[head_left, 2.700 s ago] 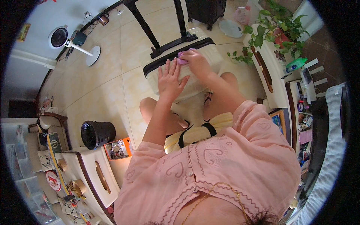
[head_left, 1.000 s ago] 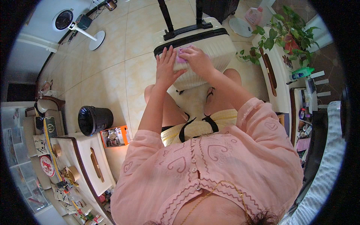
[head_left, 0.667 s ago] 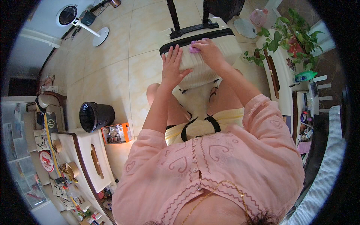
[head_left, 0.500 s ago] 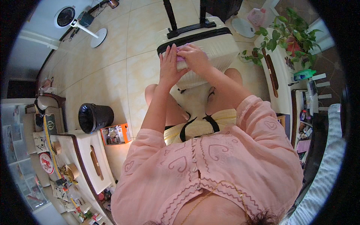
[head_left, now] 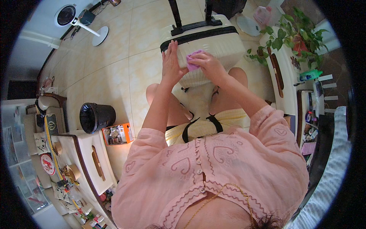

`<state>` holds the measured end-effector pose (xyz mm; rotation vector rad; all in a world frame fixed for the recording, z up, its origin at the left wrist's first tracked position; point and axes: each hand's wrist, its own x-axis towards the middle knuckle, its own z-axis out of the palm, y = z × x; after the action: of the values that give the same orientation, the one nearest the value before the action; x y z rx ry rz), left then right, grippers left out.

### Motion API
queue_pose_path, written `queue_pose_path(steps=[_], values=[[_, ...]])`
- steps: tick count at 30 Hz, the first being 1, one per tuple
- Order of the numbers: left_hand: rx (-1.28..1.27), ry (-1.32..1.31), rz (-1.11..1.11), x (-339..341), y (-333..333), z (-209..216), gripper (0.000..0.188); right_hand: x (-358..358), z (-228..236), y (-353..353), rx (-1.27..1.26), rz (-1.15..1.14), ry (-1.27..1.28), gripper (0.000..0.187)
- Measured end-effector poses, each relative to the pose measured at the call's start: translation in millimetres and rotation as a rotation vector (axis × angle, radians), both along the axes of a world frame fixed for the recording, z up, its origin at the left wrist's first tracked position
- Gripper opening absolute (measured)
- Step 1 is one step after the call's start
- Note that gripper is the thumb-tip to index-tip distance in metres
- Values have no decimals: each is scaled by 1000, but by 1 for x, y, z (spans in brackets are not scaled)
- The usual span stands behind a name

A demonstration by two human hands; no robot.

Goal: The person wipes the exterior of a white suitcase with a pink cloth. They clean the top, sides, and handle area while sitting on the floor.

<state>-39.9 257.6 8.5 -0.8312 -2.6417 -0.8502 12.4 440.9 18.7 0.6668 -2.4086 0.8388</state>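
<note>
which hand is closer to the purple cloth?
Right. The right hand holds the purple cloth against the white suitcase; the left hand lies flat on the suitcase just beside it.

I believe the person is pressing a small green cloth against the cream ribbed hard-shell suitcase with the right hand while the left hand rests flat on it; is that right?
Not quite: the small cloth is purple, not green, as the head view shows. The right hand does press it against the cream ribbed hard-shell suitcase, and the left hand rests flat on it.
</note>
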Motion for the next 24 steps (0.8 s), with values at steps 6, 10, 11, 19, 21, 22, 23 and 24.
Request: queue_pose_path(steps=[6,10,11,19,21,22,23,24], values=[[-11,-57,29,-3,-2,6,119,-56,1,-14,-49,-43,-126,30],[58,-89,-22,-5,-8,8,119,-36,-10,-12,-47,2,-9,32],[51,-73,-20,-5,-9,7,119,-26,-11,-10,-29,22,14,33],[-36,-16,-21,-9,-11,4,103,10,-2,16,-511,181,-459,33],[-75,26,-2,-3,-13,7,89,0,-1,30,-896,183,-745,33],[58,18,-26,-1,-11,8,81,-1,2,31,-1048,220,-776,32],[189,10,-50,2,-9,10,72,-3,6,32,-1200,258,-805,32],[321,-5,-74,7,-7,9,64,-3,11,30,-1354,295,-836,33]])
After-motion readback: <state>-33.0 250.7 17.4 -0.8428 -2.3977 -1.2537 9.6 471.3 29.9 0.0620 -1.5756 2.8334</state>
